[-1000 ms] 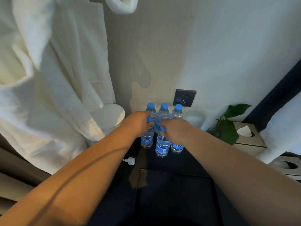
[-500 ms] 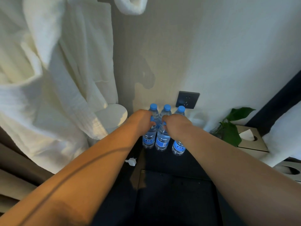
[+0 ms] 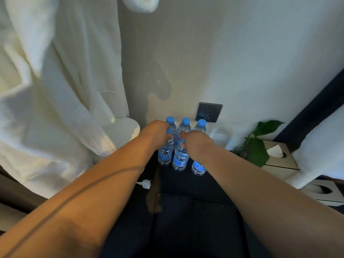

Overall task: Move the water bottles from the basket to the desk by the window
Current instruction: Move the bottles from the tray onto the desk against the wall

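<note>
Our left hand (image 3: 158,134) curls round the neck of one water bottle (image 3: 165,154), while our right hand (image 3: 195,144) pinches the top of a second bottle (image 3: 180,158). Both stand on the dark desk (image 3: 186,185) just below the wall socket (image 3: 208,112), in a tight cluster of blue-capped bottles (image 3: 186,125). A white bathrobe (image 3: 55,90) hangs left of the socket. A green plant (image 3: 258,149) and a tissue box (image 3: 279,155) sit to its right, and a white plug (image 3: 145,183) lies below and left.
</note>
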The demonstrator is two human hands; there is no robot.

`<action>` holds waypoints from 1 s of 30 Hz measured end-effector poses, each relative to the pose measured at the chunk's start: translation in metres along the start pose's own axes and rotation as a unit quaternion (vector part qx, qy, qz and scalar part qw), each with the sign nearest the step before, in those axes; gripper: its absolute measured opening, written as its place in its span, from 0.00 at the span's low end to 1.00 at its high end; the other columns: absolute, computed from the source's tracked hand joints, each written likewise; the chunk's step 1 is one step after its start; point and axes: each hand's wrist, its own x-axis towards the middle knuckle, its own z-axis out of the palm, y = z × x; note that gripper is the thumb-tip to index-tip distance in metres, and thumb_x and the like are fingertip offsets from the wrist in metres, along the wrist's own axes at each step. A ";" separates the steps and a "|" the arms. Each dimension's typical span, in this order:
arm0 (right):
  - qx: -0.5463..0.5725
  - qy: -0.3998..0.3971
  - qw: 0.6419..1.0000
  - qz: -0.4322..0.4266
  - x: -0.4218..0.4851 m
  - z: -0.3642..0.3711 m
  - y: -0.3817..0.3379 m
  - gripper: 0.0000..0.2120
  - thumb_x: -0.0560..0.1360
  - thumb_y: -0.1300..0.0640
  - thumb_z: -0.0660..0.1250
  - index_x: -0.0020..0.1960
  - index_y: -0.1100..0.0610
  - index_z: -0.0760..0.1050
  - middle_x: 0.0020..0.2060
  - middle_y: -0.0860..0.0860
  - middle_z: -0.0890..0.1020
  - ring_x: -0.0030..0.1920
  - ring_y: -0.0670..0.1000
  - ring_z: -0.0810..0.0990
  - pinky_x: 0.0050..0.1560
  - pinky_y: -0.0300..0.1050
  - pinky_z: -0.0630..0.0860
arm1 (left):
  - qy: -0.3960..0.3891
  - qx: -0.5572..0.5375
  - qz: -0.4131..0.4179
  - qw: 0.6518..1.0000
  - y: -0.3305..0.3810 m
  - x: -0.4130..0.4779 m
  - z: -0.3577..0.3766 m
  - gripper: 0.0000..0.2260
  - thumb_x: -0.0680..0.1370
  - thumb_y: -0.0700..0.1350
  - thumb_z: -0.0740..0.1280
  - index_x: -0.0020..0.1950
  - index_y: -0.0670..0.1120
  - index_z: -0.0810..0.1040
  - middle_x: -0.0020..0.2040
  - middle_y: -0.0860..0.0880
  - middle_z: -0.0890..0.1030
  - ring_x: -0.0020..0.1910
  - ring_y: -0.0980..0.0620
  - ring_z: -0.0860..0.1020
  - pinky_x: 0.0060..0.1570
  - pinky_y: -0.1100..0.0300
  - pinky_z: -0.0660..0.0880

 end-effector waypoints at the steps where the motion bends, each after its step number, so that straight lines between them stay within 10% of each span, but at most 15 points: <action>1: -0.002 0.000 1.000 -0.001 0.001 0.000 -0.001 0.22 0.79 0.65 0.65 0.72 0.54 0.70 0.48 0.53 0.76 0.49 0.55 0.79 0.46 0.51 0.80 | -0.003 0.007 0.000 1.000 0.001 0.000 0.000 0.13 0.84 0.44 0.66 0.67 0.40 0.79 0.63 0.41 0.81 0.62 0.42 0.80 0.65 0.50 0.76; 16: -0.012 -0.026 0.998 0.052 0.012 -0.009 -0.007 0.21 0.84 0.59 0.64 0.76 0.58 0.67 0.56 0.56 0.81 0.55 0.57 0.82 0.50 0.51 0.77 | 0.044 0.018 0.036 0.998 -0.013 0.009 0.012 0.14 0.83 0.49 0.66 0.66 0.43 0.79 0.61 0.42 0.82 0.60 0.43 0.80 0.61 0.52 0.76; 22: -0.050 0.002 0.997 0.054 0.015 -0.006 0.003 0.23 0.84 0.47 0.63 0.75 0.55 0.66 0.36 0.49 0.69 0.43 0.54 0.74 0.45 0.50 0.70 | 0.076 0.013 0.045 0.996 -0.018 0.013 0.019 0.16 0.82 0.50 0.67 0.66 0.43 0.80 0.61 0.43 0.82 0.60 0.44 0.80 0.59 0.53 0.75; 30: -0.017 0.034 0.999 0.028 0.021 -0.003 0.011 0.15 0.82 0.57 0.66 0.68 0.54 0.72 0.39 0.49 0.72 0.42 0.54 0.76 0.42 0.48 0.71 | 0.028 0.033 0.020 0.999 -0.011 0.017 0.016 0.12 0.82 0.47 0.67 0.62 0.42 0.81 0.58 0.43 0.83 0.56 0.43 0.81 0.56 0.53 0.77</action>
